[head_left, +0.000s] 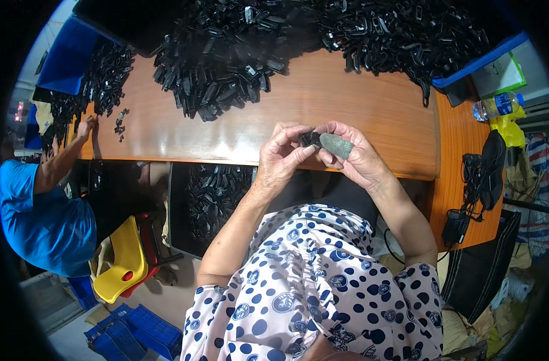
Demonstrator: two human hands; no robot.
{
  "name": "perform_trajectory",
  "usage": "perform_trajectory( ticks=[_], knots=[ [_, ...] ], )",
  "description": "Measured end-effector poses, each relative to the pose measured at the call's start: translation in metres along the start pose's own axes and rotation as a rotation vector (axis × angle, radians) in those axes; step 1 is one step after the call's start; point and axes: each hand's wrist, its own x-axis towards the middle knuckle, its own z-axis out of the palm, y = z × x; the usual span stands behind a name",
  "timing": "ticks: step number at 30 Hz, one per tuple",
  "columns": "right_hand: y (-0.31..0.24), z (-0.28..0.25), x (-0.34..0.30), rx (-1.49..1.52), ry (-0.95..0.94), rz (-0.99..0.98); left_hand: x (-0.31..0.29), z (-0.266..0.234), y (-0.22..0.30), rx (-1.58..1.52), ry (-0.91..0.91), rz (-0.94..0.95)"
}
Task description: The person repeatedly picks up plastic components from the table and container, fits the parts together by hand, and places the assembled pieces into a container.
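Currently, your L hand [278, 155] and R hand [363, 162], the latter w/ a ribbed grey finger cover [336, 146], both grip a small black plastic piece [309, 139] btwn fingertips, over the glossy brown wood-grain bench's [359, 102] front edge.

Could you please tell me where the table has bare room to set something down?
The table is bare between the right hand and the right black heap, and between the middle heap and the loose pieces at left. The far side is crowded.
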Motion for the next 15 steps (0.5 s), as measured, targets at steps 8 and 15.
perform_trajectory(
  ticks=[8, 15],
  knots=[
    [-0.009, 0.007, -0.002, -0.180, 0.030, -0.085, -0.003, -0.010, -0.001, 0.074, -0.024, 0.076],
    [-0.011, 0.009, 0.004, -0.212, -0.040, -0.073, 0.003, -0.019, 0.006, 0.480, -0.100, 0.279]
  ],
)
